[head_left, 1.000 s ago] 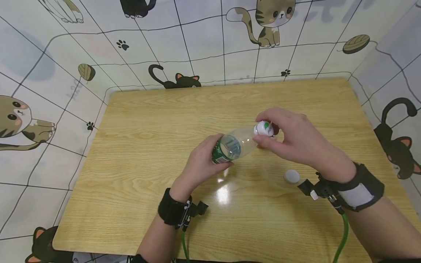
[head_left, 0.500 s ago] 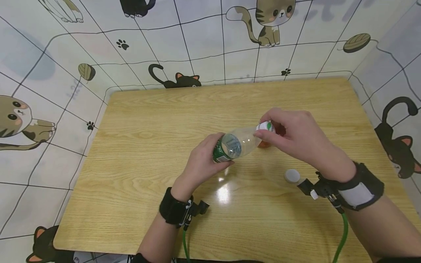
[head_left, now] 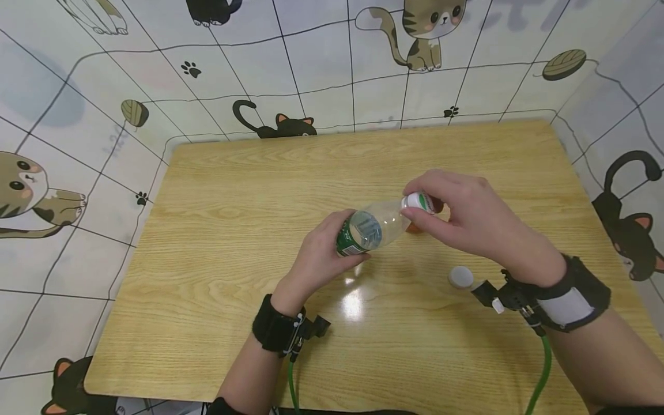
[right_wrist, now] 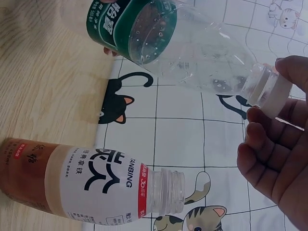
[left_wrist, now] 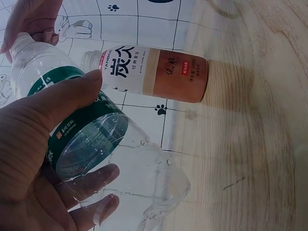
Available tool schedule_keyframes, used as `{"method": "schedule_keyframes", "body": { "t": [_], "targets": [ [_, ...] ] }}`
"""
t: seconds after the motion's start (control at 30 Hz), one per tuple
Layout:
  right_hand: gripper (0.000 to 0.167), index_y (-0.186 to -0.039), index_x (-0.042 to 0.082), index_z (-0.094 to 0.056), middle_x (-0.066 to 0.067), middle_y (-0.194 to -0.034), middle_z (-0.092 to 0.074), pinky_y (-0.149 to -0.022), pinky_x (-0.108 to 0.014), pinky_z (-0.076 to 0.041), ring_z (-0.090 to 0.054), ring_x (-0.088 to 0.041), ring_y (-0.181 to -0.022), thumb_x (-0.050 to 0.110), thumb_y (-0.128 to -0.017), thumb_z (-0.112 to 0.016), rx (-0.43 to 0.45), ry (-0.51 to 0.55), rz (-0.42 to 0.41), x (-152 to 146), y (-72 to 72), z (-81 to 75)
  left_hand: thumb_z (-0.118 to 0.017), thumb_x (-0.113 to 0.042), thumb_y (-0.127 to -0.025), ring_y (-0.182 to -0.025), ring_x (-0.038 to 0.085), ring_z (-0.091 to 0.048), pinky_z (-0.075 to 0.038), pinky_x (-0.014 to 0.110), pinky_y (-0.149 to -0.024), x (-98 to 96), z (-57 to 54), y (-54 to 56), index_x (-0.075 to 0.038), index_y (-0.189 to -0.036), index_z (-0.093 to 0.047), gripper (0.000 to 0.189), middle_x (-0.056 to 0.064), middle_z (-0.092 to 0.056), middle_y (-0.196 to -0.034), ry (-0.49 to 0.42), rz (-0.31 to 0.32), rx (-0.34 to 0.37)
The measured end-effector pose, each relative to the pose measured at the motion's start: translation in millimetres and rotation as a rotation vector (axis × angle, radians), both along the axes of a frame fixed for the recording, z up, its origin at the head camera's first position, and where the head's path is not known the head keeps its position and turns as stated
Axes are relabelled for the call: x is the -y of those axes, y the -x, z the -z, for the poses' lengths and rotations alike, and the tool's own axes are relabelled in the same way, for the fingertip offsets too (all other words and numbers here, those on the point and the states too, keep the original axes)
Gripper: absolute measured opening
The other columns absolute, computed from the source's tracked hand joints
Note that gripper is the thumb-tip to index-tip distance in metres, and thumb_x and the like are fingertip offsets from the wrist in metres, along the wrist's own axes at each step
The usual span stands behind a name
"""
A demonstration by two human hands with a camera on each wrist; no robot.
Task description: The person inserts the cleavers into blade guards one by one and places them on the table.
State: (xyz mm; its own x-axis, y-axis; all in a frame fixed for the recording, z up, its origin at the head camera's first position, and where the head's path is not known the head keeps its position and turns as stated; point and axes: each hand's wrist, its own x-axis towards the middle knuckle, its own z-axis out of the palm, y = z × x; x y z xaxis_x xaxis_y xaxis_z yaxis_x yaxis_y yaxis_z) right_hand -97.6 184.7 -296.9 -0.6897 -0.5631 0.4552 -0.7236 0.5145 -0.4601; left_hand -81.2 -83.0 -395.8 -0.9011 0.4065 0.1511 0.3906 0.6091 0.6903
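Note:
My left hand (head_left: 324, 248) grips a clear plastic bottle (head_left: 390, 223) round its green label, holding it tilted with the neck toward the right. Water drops cling inside the bottle in the right wrist view. At its mouth, my right hand (head_left: 467, 213) pinches a white cap (right_wrist: 275, 96) with a green mark, between thumb and fingers. Behind the hands stands a brown drink bottle (right_wrist: 91, 185) with a white label, its mouth uncapped; the head view shows only a sliver of it beneath the right hand. A loose white cap (head_left: 460, 277) lies on the table near the right wrist.
The wooden table (head_left: 233, 230) meets tiled-pattern walls (head_left: 321, 63) with cartoon cats at the back and sides. Both wrists wear black straps with small cameras, and a green cable (head_left: 542, 374) runs down from the right one.
My right fingers shift slightly around the white cap, and its green mark now faces a different way. The left hand and clear bottle stay almost still.

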Motion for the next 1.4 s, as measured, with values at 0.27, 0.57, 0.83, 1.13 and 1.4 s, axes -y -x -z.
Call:
{"method": "schedule_keyframes", "body": {
  "t": [0.27,0.57,0.83,1.13,1.4],
  "targets": [
    [0.029,-0.112,0.010,-0.070,0.006,-0.093,-0.064,-0.064,-0.019,-0.046,-0.055,-0.007,-0.077,0.002,-0.085,-0.078,-0.007,0.000,-0.033,-1.6,0.7,0.5,-0.094,-0.024,-0.076,-0.121,0.021,-0.059,-0.051,0.043,-0.099,-0.2,3.3,1.8,-0.011,-0.145,-0.050,0.083,0.006,-0.060,-0.135,-0.022,0.002,0.000],
    [0.031,-0.118,0.009,-0.068,0.001,-0.100,-0.065,-0.065,-0.025,-0.049,-0.057,-0.008,-0.080,0.004,-0.089,-0.074,-0.015,0.006,-0.019,-4.2,-1.9,0.8,-0.093,-0.026,-0.078,-0.124,0.022,-0.058,-0.049,0.042,-0.102,-0.1,5.0,3.0,-0.010,-0.145,-0.050,0.081,0.006,-0.059,-0.137,-0.030,0.000,0.020],
    [0.035,-0.121,0.007,-0.067,-0.001,-0.108,-0.067,-0.069,-0.019,-0.044,-0.056,-0.009,-0.082,0.003,-0.087,-0.076,0.004,0.005,0.046,-8.7,-6.7,1.7,-0.094,-0.020,-0.077,-0.127,0.027,-0.057,-0.047,0.044,-0.105,0.8,7.6,4.5,-0.007,-0.145,-0.048,0.083,0.010,-0.057,-0.139,-0.053,-0.026,0.022],
    [0.040,-0.117,0.008,-0.061,0.003,-0.096,-0.060,-0.058,-0.026,-0.046,-0.054,-0.010,-0.078,0.006,-0.084,-0.083,0.072,-0.056,0.078,-14.4,-15.4,14.1,-0.093,-0.015,-0.076,-0.126,0.031,-0.056,-0.048,0.046,-0.105,1.8,8.0,6.2,-0.005,-0.145,-0.047,0.083,0.012,-0.057,-0.137,-0.108,-0.046,0.005],
    [0.035,-0.112,0.011,-0.062,0.004,-0.091,-0.060,-0.059,-0.028,-0.046,-0.053,-0.010,-0.072,0.015,-0.085,-0.084,0.148,-0.139,0.055,-9.9,-21.3,43.9,-0.092,-0.016,-0.077,-0.126,0.031,-0.057,-0.047,0.046,-0.104,0.6,7.4,8.6,-0.005,-0.145,-0.047,0.082,0.011,-0.058,-0.136,-0.148,-0.073,0.003]
  ]
}}
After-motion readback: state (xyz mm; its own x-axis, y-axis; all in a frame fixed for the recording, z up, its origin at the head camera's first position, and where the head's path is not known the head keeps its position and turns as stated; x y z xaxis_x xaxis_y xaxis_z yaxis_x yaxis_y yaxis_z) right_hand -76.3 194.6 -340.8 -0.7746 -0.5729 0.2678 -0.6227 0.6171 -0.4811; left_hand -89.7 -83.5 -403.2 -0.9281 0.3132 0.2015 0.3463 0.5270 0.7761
